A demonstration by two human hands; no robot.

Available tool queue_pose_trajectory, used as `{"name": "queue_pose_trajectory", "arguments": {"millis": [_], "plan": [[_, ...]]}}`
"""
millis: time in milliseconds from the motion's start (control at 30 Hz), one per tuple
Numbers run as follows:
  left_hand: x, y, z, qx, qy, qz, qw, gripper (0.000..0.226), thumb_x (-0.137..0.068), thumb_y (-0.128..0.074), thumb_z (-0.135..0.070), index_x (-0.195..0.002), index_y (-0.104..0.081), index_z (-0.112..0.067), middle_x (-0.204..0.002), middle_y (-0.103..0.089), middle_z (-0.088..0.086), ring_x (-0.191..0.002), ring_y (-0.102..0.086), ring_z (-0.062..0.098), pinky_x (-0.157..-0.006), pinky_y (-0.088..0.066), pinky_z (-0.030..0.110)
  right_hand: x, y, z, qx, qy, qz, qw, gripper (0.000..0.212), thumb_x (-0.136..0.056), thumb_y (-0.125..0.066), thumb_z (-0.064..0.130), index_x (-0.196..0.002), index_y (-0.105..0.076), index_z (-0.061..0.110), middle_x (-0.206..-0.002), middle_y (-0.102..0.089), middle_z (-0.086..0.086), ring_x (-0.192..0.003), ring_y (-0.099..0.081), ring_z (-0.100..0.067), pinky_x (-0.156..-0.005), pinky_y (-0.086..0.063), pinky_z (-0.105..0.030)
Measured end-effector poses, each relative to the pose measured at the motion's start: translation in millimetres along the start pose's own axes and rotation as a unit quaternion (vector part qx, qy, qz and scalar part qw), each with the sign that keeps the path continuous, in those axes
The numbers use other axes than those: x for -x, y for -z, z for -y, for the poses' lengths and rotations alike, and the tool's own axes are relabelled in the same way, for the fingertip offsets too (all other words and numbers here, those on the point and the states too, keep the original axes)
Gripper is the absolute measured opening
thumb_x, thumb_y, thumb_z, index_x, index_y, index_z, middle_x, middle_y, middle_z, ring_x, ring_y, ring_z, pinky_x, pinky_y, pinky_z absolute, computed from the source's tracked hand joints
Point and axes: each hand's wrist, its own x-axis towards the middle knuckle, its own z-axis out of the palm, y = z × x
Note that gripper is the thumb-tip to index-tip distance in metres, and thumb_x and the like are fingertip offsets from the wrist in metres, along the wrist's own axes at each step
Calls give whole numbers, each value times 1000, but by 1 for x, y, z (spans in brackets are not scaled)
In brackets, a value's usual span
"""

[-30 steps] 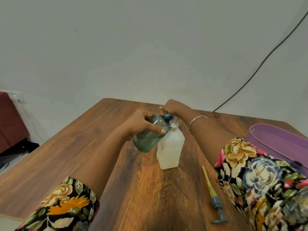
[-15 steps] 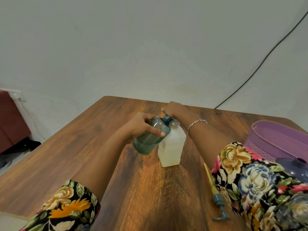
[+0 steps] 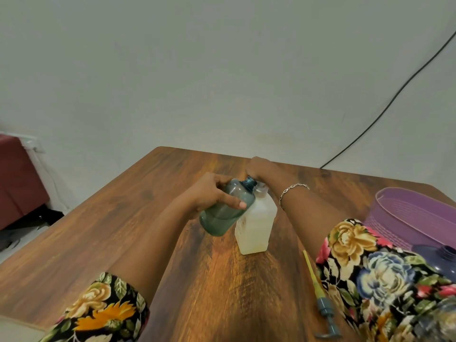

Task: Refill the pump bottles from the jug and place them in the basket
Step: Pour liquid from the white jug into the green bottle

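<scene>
My left hand (image 3: 212, 193) grips a translucent teal bottle (image 3: 225, 211) with no pump, tilted so its open neck leans against the top of a white translucent jug (image 3: 255, 223). The jug stands upright on the wooden table (image 3: 123, 230). My right hand (image 3: 259, 167) is curled over the jug's neck, behind the teal bottle's mouth; what its fingers hold is hidden. A loose pump (image 3: 320, 299) with a yellow tube and a grey-blue head lies on the table near my right sleeve. A purple basket (image 3: 407, 218) stands at the right edge.
A dark blue bottle (image 3: 441, 257) with an open threaded neck stands in front of the basket, partly behind my sleeve. A black cable (image 3: 394, 95) runs down the wall to the table's far edge. A dark red cabinet (image 3: 17, 178) stands at the left, off the table.
The view has shifted slightly, so the basket and the dark blue bottle show more. Both hands, the teal bottle and the jug keep nearly the same pose.
</scene>
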Motion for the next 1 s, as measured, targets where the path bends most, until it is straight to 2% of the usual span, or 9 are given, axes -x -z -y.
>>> {"name": "queue_pose_trajectory", "arguments": {"millis": [100, 233, 333, 433, 533, 633, 767, 867, 1000], "plan": [[0, -1, 2, 13, 4, 4, 1000, 40, -65, -77, -9, -98, -61, -27, -91, -64, -7, -82, -61, 10, -57, -50, 17, -7, -3, -2, -2, -3, -13, 1000, 34, -94, -39, 8, -61, -44, 5, -68, -47, -6, -55, -39, -14, -68, -37, -28], [3, -1, 1, 4, 2, 1, 1000, 39, -66, -76, -11, -96, -59, -29, -94, -63, -5, -87, -60, 12, -63, -49, 20, -7, -3, -4, 8, 14, -12, 1000, 30, -95, -39, 10, -68, -49, 2, -78, -47, -7, -60, -43, -19, -64, -36, -28], [4, -1, 0, 7, 1, -2, 1000, 39, -66, -76, -10, -96, -59, -28, -95, -63, -4, -88, -59, 14, -67, -50, 23, -2, -2, -3, 19, 9, -12, 1000, 36, -96, -36, 10, -60, -43, 7, -67, -44, -5, -54, -39, -14, -53, -33, -23], [4, -2, -2, -2, 1, -8, 1000, 44, -66, -77, -10, -105, -61, -22, -96, -63, -2, -89, -59, 15, -67, -50, 23, -1, -1, -2, 6, 14, -9, 1000, 29, -95, -39, 10, -70, -52, 3, -68, -45, -5, -60, -44, -17, -62, -37, -26], [4, -2, -5, 5, -7, -13, 1000, 42, -66, -77, -11, -104, -62, -22, -98, -64, 0, -91, -60, 17, -67, -51, 23, 3, 6, -5, -114, 27, 0, 993, 26, -97, -41, 17, -98, -62, 1, -75, -51, -9, -62, -48, -19, -57, -39, -25], [2, 0, -12, -3, -17, -12, 1000, 33, -66, -77, -12, -91, -62, -27, -94, -66, -2, -88, -62, 16, -65, -50, 22, 11, 15, -9, -251, 32, 34, 967, 21, -95, -49, 27, -89, -57, 9, -72, -51, -6, -56, -48, -16, -43, -37, -22], [0, 3, -13, -21, -13, -3, 1000, 34, -65, -77, -13, -93, -63, -26, -97, -65, -1, -89, -61, 16, -65, -50, 21, 15, 13, -6, -164, 46, 76, 982, 27, -97, -45, 23, -105, -60, 3, -72, -50, -7, -57, -45, -15, -50, -38, -25], [0, 2, -6, -19, -4, 6, 1000, 33, -66, -77, -13, -93, -63, -26, -96, -66, -1, -88, -62, 16, -65, -50, 22, 10, 6, -5, -66, 72, 64, 993, 24, -97, -40, 19, -85, -56, 5, -85, -52, -12, -58, -43, -14, -62, -39, -26], [-2, 3, -2, -15, 3, 15, 1000, 36, -65, -77, -13, -98, -65, -23, -98, -66, 1, -90, -62, 18, -68, -51, 24, 5, 2, -6, -6, 71, 49, 996, 24, -95, -42, 17, -80, -55, 6, -69, -47, -5, -56, -41, -13, -55, -35, -24]]}}
